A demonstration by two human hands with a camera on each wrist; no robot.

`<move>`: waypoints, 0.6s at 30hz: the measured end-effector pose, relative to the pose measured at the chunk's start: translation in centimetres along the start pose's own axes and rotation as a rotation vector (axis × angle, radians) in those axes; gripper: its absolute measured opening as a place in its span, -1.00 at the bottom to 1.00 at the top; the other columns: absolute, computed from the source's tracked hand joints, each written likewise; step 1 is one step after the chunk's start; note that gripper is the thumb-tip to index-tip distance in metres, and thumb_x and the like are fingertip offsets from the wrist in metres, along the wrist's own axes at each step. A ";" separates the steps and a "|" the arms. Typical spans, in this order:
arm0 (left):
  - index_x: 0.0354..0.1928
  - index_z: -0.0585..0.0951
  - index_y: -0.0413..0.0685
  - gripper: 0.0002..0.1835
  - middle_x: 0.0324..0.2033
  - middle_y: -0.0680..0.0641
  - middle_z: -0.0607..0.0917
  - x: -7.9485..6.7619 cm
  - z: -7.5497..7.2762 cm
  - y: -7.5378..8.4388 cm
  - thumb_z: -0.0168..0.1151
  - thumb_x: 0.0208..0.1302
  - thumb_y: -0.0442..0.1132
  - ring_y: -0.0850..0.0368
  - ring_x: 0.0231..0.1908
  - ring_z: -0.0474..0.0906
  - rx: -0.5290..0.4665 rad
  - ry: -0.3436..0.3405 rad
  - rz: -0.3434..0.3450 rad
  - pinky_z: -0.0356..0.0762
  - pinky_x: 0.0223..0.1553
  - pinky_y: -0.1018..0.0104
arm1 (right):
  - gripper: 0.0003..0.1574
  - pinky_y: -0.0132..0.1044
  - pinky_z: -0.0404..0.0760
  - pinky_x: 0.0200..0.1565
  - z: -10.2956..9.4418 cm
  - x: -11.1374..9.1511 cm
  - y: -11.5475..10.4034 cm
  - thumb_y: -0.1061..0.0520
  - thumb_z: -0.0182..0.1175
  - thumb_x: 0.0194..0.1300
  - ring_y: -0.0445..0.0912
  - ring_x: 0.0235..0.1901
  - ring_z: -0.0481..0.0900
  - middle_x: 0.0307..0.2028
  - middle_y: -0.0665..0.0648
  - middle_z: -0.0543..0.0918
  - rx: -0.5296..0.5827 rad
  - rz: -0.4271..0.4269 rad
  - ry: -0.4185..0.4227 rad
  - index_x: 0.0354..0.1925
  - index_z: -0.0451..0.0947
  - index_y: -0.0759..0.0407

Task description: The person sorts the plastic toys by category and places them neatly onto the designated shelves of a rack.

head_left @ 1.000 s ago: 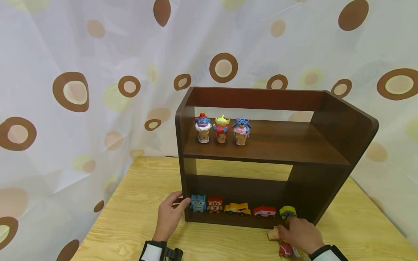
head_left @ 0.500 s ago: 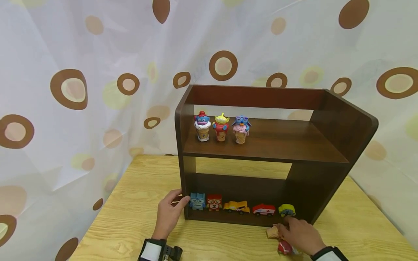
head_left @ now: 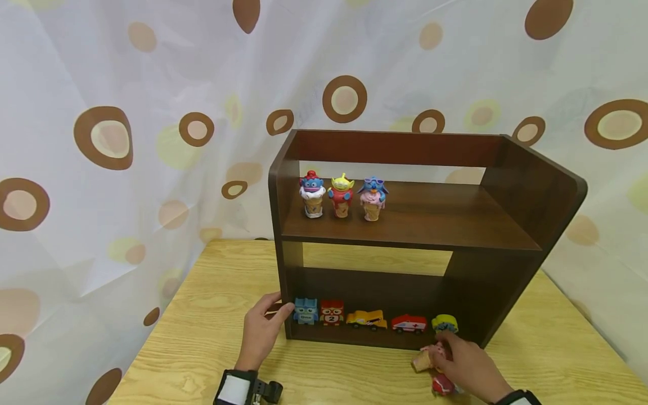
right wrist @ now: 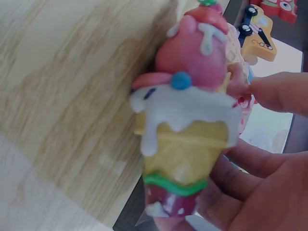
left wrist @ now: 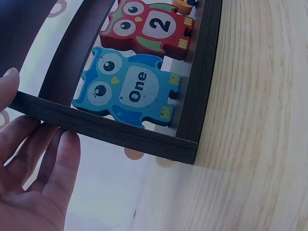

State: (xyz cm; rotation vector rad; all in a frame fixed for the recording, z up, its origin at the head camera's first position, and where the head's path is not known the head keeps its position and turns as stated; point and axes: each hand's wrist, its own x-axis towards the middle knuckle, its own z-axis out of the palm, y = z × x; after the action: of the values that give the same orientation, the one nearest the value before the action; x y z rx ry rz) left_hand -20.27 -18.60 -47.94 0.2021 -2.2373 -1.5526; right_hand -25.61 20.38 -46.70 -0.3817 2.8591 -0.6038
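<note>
My left hand [head_left: 260, 332] grips the left side panel [left wrist: 110, 127] of a dark wooden shelf, thumb inside and fingers outside. Just inside that panel are a blue owl block [left wrist: 127, 89] marked One and a red owl block [left wrist: 149, 26] marked 2. In front of the shelf's right end, my right hand [head_left: 468, 365] pinches an ice-cream cone figurine [head_left: 422, 360] with a pink top, partly hidden by the fingers. A second cone figurine [right wrist: 185, 110], with a pink head and white drips, lies close beside that hand and fills the right wrist view's foreground.
On the lower shelf are a yellow toy truck [head_left: 367, 319], a red ambulance [head_left: 409, 323] and a yellow-green toy [head_left: 445, 323]. Three cone figurines, including a blue-eared one [head_left: 372, 198], stand upright on the upper shelf [head_left: 445, 219]. A patterned curtain [head_left: 152, 84] hangs behind the table [head_left: 202, 337].
My right hand has shifted slightly, and the pink top of the pinched figurine now shows between its fingers. The figurine's cone has tilted a little. My left hand keeps its hold on the panel.
</note>
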 end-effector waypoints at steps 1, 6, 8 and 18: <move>0.10 0.67 -0.01 -0.61 0.01 -0.05 0.73 0.0 0.0 0.1 0.35 0.28 -0.04 0.00 -0.03 0.67 -0.003 0.000 -0.001 0.68 -0.13 0.39 | -0.41 -0.10 0.64 -0.28 0.0 -0.1 0.0 -0.12 0.28 0.28 -0.13 -0.34 0.60 -0.27 0.05 0.70 0.008 -0.008 0.009 0.09 0.55 0.27; 0.08 0.68 0.05 -0.64 0.01 -0.05 0.73 -0.1 -0.1 0.4 0.35 0.28 -0.04 0.05 -0.04 0.67 -0.009 0.003 0.000 0.67 -0.12 0.39 | -0.44 -0.10 0.68 -0.19 0.0 -0.6 -0.6 -0.02 0.40 0.15 -0.06 -0.19 0.66 -0.12 0.14 0.72 0.051 -0.063 0.062 0.05 0.58 0.23; 0.09 0.68 0.05 -0.64 0.02 -0.05 0.73 -0.1 -0.1 0.5 0.34 0.28 -0.04 0.06 -0.03 0.67 -0.007 0.000 -0.001 0.67 -0.12 0.39 | -0.48 -0.19 0.66 -0.20 0.1 -0.8 -1.0 0.02 0.44 0.11 -0.11 -0.19 0.63 -0.12 0.11 0.71 0.069 -0.097 0.075 0.01 0.59 0.19; 0.08 0.68 0.01 -0.62 0.02 -0.08 0.72 0.0 0.0 0.2 0.35 0.27 -0.04 -0.03 -0.03 0.68 -0.011 0.002 0.000 0.70 -0.14 0.36 | -0.70 -0.42 0.46 -0.36 0.9 -1.7 -1.8 0.04 0.43 0.15 -0.39 -0.32 0.39 -0.22 -0.09 0.60 0.080 -0.398 0.164 -0.18 0.55 -0.03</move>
State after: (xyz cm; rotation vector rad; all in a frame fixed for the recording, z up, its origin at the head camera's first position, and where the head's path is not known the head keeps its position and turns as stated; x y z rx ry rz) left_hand -20.26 -18.54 -47.80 0.2011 -2.2262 -1.5641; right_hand -23.38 18.98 -46.48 -0.9417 2.9159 -0.8498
